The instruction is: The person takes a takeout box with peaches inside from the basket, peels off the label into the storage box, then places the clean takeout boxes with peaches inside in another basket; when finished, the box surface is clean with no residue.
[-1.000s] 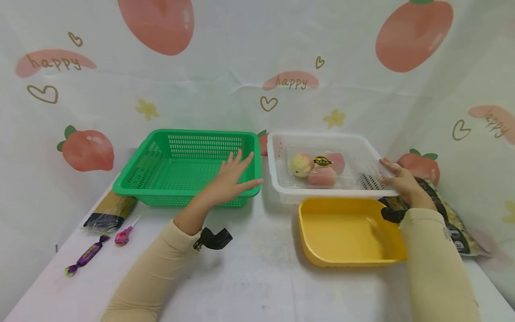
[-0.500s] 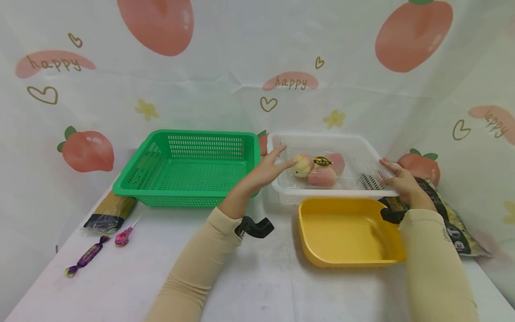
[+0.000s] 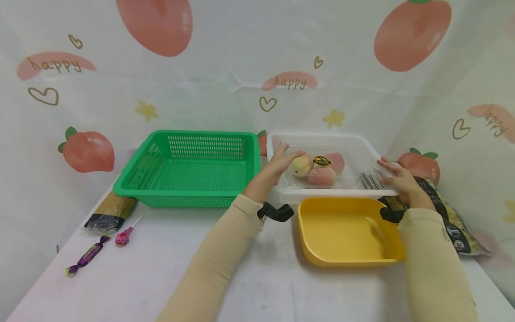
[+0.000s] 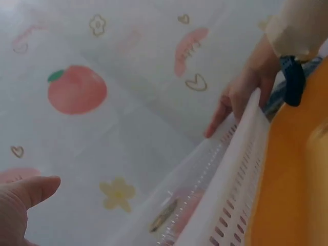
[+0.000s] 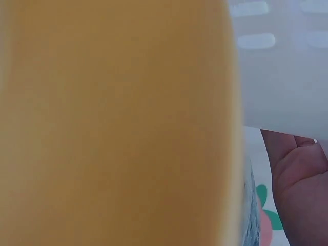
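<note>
A staged tabletop set rather than a lived-in room: a white table (image 3: pixel 249 277) is boxed in by a peach-printed "happy" backdrop (image 3: pixel 241 67), with plastic baskets (image 3: pixel 189 163), a yellow tray (image 3: pixel 346 232) and wrapped sweets (image 3: pixel 86 255) laid out.

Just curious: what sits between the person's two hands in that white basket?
In the head view, a clear pack of peaches lies in the white basket between the left hand and right hand.
</note>
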A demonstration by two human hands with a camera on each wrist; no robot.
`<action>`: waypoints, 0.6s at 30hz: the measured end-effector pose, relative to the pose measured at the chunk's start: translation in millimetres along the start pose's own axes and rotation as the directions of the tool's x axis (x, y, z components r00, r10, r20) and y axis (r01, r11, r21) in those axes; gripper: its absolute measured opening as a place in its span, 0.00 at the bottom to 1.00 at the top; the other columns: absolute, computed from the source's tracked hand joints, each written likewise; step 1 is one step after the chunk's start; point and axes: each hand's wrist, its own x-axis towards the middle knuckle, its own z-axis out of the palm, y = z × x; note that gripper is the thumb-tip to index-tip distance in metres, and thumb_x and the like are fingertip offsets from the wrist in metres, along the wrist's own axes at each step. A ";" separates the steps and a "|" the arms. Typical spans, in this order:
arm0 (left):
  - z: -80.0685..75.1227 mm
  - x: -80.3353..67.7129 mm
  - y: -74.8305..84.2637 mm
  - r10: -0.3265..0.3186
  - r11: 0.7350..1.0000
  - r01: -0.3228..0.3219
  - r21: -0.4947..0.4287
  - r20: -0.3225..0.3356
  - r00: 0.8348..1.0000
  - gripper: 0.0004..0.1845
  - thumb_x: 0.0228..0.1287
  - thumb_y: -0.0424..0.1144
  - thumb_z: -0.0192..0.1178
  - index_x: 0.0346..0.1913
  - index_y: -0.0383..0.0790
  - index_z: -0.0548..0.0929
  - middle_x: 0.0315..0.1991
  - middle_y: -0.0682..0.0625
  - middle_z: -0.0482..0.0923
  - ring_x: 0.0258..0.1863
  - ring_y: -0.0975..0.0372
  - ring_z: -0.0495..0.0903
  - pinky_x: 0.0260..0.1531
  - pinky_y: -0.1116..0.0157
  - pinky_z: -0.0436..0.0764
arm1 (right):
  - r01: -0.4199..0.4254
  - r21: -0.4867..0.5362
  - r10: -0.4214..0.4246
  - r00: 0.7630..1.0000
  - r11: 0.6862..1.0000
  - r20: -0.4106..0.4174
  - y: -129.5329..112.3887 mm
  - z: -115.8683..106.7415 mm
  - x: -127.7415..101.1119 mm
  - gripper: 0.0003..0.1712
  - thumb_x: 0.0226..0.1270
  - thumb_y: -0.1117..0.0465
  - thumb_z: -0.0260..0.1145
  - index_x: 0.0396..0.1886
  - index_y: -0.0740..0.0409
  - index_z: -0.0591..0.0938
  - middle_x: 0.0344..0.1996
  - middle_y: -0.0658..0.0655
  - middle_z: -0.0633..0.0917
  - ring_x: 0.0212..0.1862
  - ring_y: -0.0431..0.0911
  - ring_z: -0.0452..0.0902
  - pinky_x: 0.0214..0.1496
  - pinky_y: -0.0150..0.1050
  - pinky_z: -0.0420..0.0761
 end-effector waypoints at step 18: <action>25.6 40.0 -16.1 -0.130 0.977 0.096 -0.192 -0.172 0.977 0.46 0.61 0.34 0.60 0.74 0.51 0.42 0.76 0.49 0.36 0.74 0.51 0.41 0.70 0.49 0.54 | -0.001 0.039 0.002 1.000 0.999 -0.027 0.3 1.2 -0.2 0.36 0.67 0.66 0.56 0.71 0.57 0.52 0.72 0.37 0.39 0.74 0.57 0.27 0.71 0.59 0.47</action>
